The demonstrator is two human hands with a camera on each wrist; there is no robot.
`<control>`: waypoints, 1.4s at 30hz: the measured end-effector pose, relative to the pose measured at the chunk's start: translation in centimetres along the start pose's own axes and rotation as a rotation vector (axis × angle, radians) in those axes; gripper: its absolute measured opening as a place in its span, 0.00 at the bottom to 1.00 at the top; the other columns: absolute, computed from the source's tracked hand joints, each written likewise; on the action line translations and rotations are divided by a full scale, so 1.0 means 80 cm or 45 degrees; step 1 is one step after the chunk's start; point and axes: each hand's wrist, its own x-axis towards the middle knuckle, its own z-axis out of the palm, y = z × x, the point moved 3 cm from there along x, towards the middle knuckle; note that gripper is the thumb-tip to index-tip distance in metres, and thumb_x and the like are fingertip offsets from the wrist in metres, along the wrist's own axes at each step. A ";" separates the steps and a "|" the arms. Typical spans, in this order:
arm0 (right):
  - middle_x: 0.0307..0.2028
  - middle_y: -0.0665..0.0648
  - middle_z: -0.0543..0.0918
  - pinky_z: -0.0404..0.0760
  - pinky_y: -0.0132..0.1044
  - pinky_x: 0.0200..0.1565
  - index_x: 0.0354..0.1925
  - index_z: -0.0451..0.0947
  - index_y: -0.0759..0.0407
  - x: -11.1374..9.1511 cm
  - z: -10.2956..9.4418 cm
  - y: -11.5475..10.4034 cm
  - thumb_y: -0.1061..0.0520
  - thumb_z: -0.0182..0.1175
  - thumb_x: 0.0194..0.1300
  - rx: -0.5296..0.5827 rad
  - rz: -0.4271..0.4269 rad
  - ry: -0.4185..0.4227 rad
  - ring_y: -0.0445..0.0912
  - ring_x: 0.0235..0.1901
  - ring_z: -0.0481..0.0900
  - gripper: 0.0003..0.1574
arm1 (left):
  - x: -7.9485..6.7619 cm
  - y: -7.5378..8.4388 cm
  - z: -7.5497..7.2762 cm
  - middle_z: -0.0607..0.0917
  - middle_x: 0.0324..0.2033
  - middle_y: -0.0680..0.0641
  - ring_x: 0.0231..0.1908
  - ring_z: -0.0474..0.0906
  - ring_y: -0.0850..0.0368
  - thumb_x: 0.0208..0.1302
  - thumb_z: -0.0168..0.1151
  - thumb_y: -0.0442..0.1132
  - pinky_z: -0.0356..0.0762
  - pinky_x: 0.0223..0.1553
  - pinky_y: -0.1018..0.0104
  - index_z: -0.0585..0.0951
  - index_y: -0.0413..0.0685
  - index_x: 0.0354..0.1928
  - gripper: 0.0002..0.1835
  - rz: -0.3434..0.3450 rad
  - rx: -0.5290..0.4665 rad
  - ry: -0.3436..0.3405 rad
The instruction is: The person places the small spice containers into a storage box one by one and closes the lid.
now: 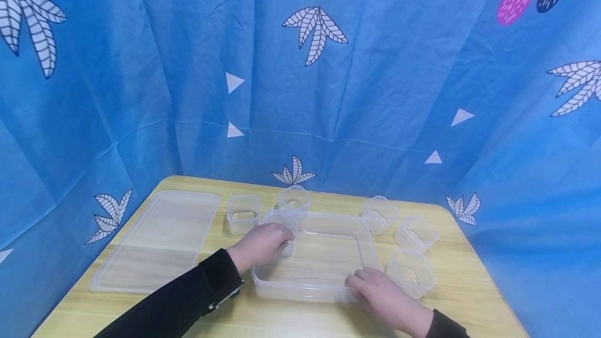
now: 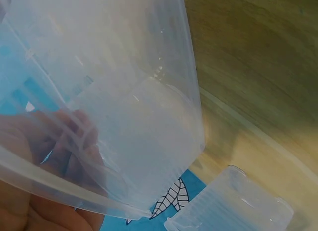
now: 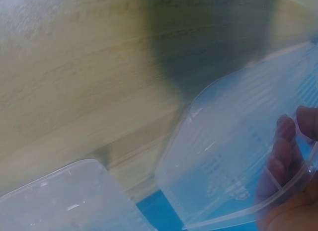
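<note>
A large clear plastic container [image 1: 305, 292] sits on the table, its open top facing up. At its back-left corner my left hand [image 1: 263, 245] grips a small clear container [image 1: 280, 217], which overlaps the large one in the head view. Through clear plastic, the curled fingers [image 2: 79, 136] show in the left wrist view. My right hand [image 1: 382, 293] holds the large container's front-right rim; in the right wrist view the thumb [image 3: 309, 122] is on one side of the wall and the fingers show through it.
A big flat translucent lid [image 1: 157, 239] lies at the left of the table. Two small containers [image 1: 243, 201] [image 1: 295, 193] stand behind. More small containers [image 1: 379, 207] [image 1: 417, 233] [image 1: 411, 273] stand along the right. A blue patterned curtain [image 1: 300, 93] surrounds the table's back and sides.
</note>
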 end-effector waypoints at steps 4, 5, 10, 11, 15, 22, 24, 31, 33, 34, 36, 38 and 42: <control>0.30 0.37 0.70 0.71 0.25 0.34 0.41 0.76 0.46 -0.001 0.002 0.000 0.64 0.66 0.61 -0.005 0.001 0.003 0.33 0.31 0.66 0.15 | -0.003 -0.001 0.002 0.87 0.39 0.50 0.41 0.84 0.54 0.62 0.65 0.32 0.83 0.44 0.60 0.87 0.47 0.43 0.09 0.005 0.045 0.006; 0.30 0.37 0.70 0.71 0.25 0.34 0.41 0.76 0.46 -0.001 0.003 0.000 0.64 0.66 0.60 -0.008 0.000 0.006 0.33 0.31 0.66 0.15 | -0.003 -0.001 0.002 0.87 0.39 0.51 0.41 0.84 0.54 0.62 0.66 0.32 0.82 0.45 0.60 0.86 0.48 0.43 0.09 0.003 0.059 0.006; 0.31 0.37 0.72 0.72 0.26 0.34 0.41 0.76 0.47 -0.001 0.003 -0.001 0.63 0.66 0.60 -0.021 -0.005 0.025 0.33 0.31 0.67 0.15 | -0.004 -0.002 -0.001 0.86 0.41 0.51 0.43 0.83 0.53 0.61 0.69 0.37 0.81 0.47 0.58 0.86 0.50 0.45 0.10 -0.014 0.107 0.003; 0.31 0.37 0.72 0.72 0.26 0.34 0.41 0.76 0.47 -0.001 0.003 0.000 0.63 0.66 0.59 -0.019 -0.004 0.027 0.33 0.32 0.67 0.15 | -0.004 -0.002 -0.001 0.86 0.41 0.51 0.44 0.83 0.53 0.61 0.69 0.38 0.81 0.48 0.57 0.86 0.50 0.45 0.10 -0.016 0.113 0.002; 0.31 0.38 0.73 0.73 0.27 0.35 0.41 0.76 0.48 -0.001 0.003 -0.001 0.63 0.67 0.59 -0.024 -0.007 0.035 0.34 0.32 0.69 0.15 | -0.004 -0.002 -0.001 0.86 0.42 0.50 0.45 0.83 0.53 0.62 0.70 0.39 0.81 0.49 0.57 0.86 0.49 0.46 0.10 -0.020 0.112 -0.006; 0.32 0.38 0.74 0.74 0.27 0.36 0.41 0.76 0.48 -0.001 0.003 -0.002 0.64 0.66 0.59 -0.011 -0.005 0.034 0.34 0.33 0.70 0.15 | -0.006 -0.007 -0.005 0.86 0.46 0.49 0.49 0.82 0.51 0.66 0.66 0.42 0.79 0.53 0.54 0.86 0.49 0.47 0.11 -0.037 0.055 0.008; 0.32 0.38 0.74 0.74 0.27 0.36 0.42 0.76 0.48 -0.001 0.003 -0.001 0.63 0.66 0.60 -0.003 0.003 0.028 0.34 0.33 0.70 0.15 | -0.007 -0.010 -0.009 0.86 0.46 0.49 0.50 0.82 0.50 0.67 0.65 0.43 0.79 0.54 0.53 0.86 0.49 0.47 0.11 -0.048 0.022 0.042; 0.34 0.39 0.77 0.75 0.29 0.36 0.43 0.77 0.47 -0.002 0.002 0.000 0.62 0.66 0.60 -0.004 0.028 0.010 0.34 0.33 0.71 0.14 | -0.012 -0.019 -0.030 0.86 0.44 0.49 0.47 0.83 0.51 0.68 0.65 0.45 0.79 0.53 0.53 0.85 0.47 0.47 0.12 -0.059 0.045 0.165; 0.34 0.39 0.77 0.75 0.29 0.36 0.43 0.77 0.48 -0.002 0.002 0.000 0.62 0.67 0.60 -0.003 0.025 0.011 0.34 0.33 0.71 0.14 | -0.015 -0.023 -0.035 0.86 0.44 0.49 0.47 0.83 0.51 0.68 0.65 0.44 0.79 0.53 0.52 0.85 0.47 0.48 0.12 -0.072 0.050 0.192; 0.34 0.39 0.78 0.76 0.29 0.36 0.43 0.77 0.48 -0.001 0.002 0.000 0.62 0.67 0.60 -0.006 0.023 0.014 0.34 0.33 0.72 0.15 | -0.017 -0.025 -0.037 0.86 0.45 0.48 0.47 0.82 0.50 0.68 0.65 0.44 0.79 0.53 0.52 0.85 0.47 0.48 0.12 -0.082 0.061 0.204; 0.34 0.39 0.78 0.76 0.29 0.36 0.42 0.77 0.48 -0.001 0.002 -0.001 0.62 0.67 0.59 -0.009 0.018 0.016 0.34 0.33 0.72 0.15 | -0.021 -0.032 -0.042 0.86 0.45 0.47 0.49 0.82 0.49 0.68 0.65 0.44 0.78 0.55 0.51 0.85 0.46 0.49 0.12 -0.111 0.068 0.224; 0.34 0.40 0.78 0.76 0.29 0.37 0.42 0.77 0.48 -0.001 0.002 -0.001 0.63 0.67 0.59 -0.011 0.018 0.016 0.35 0.33 0.73 0.15 | -0.025 -0.039 -0.044 0.86 0.45 0.47 0.49 0.82 0.49 0.68 0.64 0.43 0.77 0.56 0.51 0.85 0.46 0.49 0.12 -0.141 0.078 0.243; 0.34 0.40 0.78 0.76 0.29 0.37 0.42 0.77 0.48 -0.001 0.003 -0.001 0.62 0.66 0.60 -0.009 0.028 0.006 0.35 0.34 0.73 0.14 | -0.033 -0.054 -0.047 0.85 0.44 0.46 0.49 0.81 0.48 0.67 0.66 0.41 0.77 0.56 0.50 0.85 0.45 0.48 0.11 -0.174 0.105 0.288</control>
